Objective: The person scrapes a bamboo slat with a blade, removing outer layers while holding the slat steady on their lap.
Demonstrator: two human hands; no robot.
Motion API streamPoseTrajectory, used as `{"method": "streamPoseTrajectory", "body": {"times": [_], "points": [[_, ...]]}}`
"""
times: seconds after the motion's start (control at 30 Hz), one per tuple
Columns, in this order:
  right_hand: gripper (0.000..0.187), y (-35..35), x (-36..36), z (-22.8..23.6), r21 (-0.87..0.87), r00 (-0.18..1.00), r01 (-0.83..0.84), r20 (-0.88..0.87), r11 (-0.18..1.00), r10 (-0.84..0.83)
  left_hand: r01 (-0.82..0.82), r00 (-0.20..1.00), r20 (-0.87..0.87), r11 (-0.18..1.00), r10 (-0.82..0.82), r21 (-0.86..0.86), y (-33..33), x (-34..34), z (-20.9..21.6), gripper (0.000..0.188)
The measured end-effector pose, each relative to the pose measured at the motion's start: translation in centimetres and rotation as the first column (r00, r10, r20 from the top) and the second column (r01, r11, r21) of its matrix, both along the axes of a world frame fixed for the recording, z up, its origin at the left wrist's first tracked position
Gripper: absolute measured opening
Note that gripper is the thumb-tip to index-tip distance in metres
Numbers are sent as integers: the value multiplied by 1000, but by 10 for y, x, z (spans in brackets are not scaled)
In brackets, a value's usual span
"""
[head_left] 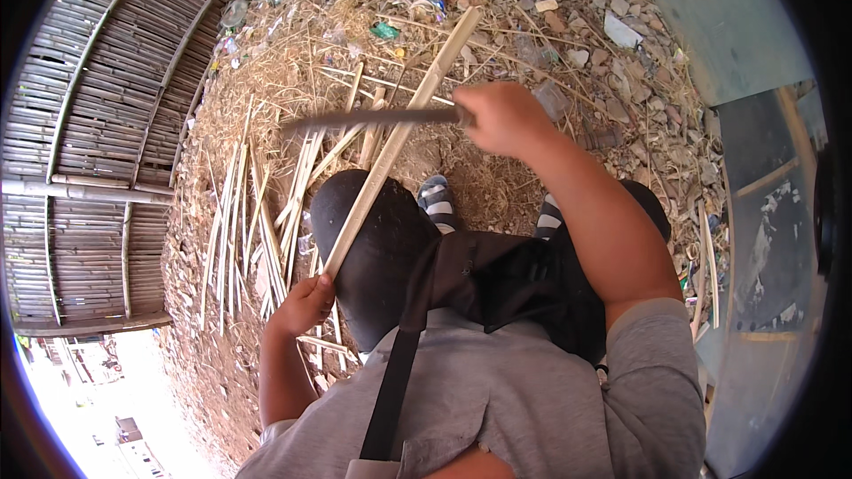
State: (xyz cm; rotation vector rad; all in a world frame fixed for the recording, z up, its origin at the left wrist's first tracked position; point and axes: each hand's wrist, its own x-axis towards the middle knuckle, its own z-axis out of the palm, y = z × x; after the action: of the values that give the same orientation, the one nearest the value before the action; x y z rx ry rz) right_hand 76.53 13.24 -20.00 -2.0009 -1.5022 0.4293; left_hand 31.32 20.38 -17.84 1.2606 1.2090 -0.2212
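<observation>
I see left hand [303, 305], eight o'clock, pinching bamboo strip [365, 208]; right hand [508, 118], one o'clock, clenched round long-bladed knife [373, 119].

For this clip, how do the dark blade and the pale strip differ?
Colour: the dark blade is brownish-black and blurred; the pale strip is straw-yellow and sharper.
Pose: the blade lies nearly level across the picture, while the strip slants up to the right.
Hold: the right hand grips the blade; the left hand holds the strip's lower end.
Shared: both are long and narrow.
</observation>
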Motion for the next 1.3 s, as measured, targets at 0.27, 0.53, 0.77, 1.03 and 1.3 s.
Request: {"method": "streamPoseTrajectory", "body": {"times": [0.27,0.53,0.77,1.03,1.3], "points": [[14,7,26,-23,-58,998,55,-28,997,-57,-22,998,-61,999,25,44,-3,9,9,49],[16,-1,27,-62,0,994,7,110,1000,-7,78,997,-2,965,-80,249,-2,-3,-17,49],[18,4,9,-10,74,997,53,43,996,-57,16,1000,16,997,-17,70,-3,-3,-2,49],[14,9,28,-40,-88,998,54,-9,995,-55,-13,1000,0,998,13,-56,4,-1,2,51],[15,10,-7,-20,65,934,-253,276,965,226,31,996,84,992,-21,-122,10,-13,-9,52]]}}
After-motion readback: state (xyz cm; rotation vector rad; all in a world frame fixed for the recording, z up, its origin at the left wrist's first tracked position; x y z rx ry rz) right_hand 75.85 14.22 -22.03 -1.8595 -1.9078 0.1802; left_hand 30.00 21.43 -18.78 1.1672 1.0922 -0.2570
